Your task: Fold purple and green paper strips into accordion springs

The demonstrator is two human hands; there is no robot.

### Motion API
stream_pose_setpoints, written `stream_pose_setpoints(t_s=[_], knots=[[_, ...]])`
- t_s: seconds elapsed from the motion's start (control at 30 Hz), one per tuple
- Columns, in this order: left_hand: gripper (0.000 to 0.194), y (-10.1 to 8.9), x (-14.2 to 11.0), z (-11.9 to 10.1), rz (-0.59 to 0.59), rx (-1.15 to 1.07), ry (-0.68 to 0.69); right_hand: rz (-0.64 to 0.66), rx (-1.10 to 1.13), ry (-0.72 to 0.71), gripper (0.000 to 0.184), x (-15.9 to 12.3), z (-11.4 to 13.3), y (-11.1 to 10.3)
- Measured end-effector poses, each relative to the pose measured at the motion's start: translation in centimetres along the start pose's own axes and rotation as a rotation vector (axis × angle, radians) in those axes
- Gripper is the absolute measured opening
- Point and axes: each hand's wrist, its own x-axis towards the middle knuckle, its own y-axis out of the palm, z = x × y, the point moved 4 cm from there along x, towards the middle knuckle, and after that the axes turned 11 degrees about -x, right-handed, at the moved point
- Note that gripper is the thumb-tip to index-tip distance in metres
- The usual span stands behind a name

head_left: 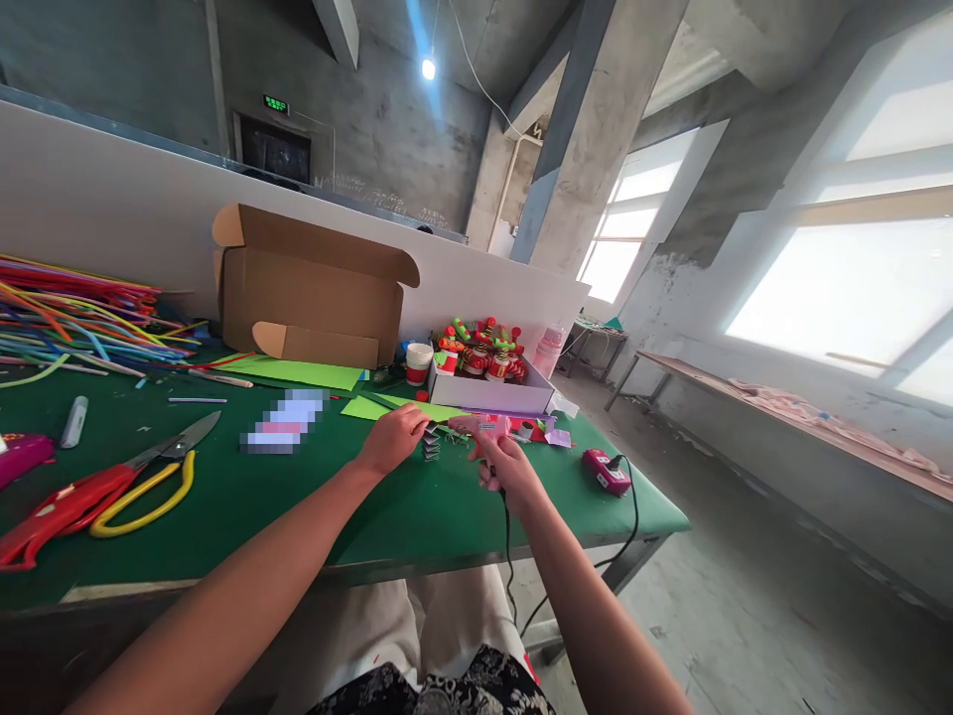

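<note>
The 2 bare forearms [260,566] lie nearest the camera, reaching from the bottom edge over a green-topped table [417,536]. The right hand [513,472] grips a pink glue gun [483,427], its nose pointing left and a black cord [508,556] dropping below the hand. The left hand [394,437] is closed, fingertips pinching the top of a grey folded strip [430,444] just in front of the glue gun's nose.

To the right sits a pink power block [607,472] with 1 plug in it. Behind the hands, a white box [491,397] holds red and green toys [495,365], with paper cups [418,359] beside it and green sheets [305,372] farther left. A cardboard box [313,298] stands open behind those sheets. On the far left lie cutters [81,506] with red and yellow handles, a marker [74,422] and a heap of coloured sticks [81,323].
</note>
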Motion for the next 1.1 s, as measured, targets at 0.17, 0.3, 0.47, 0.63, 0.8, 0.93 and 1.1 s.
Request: stream_pose_setpoints(t_s=[0.17,0.3,0.47,0.63,0.8,0.93,1.1], knots=[[0.019,-0.2,0.3,0.4,-0.047,-0.129,-0.083,0.009,0.251,0.098,0.036,0.0,-1.0,-0.1],[0.02,-0.3,0.4,0.6,-0.057,-0.147,-0.102,0.004,0.277,0.108,0.034,-0.2,-1.4,0.0],[0.02,-0.2,0.3,0.6,-0.049,-0.154,-0.098,0.024,0.234,0.074,0.038,-0.1,-1.3,0.3],[0.017,-0.4,0.4,0.4,-0.063,-0.175,-0.084,-0.047,0.14,0.049,0.037,0.3,-1.4,-0.2],[0.017,-0.6,0.5,0.2,-0.099,-0.236,-0.097,-0.101,0.166,0.041,0.036,0.3,-1.6,-1.5],[0.019,-0.7,0.5,0.7,-0.173,-0.414,-0.21,-0.01,0.323,0.101,0.029,-0.3,-2.0,-3.3],[0.025,-0.4,0.3,2.0,-0.235,-0.694,-0.418,-0.054,0.279,0.222,0.017,-0.1,-3.7,-8.0]])
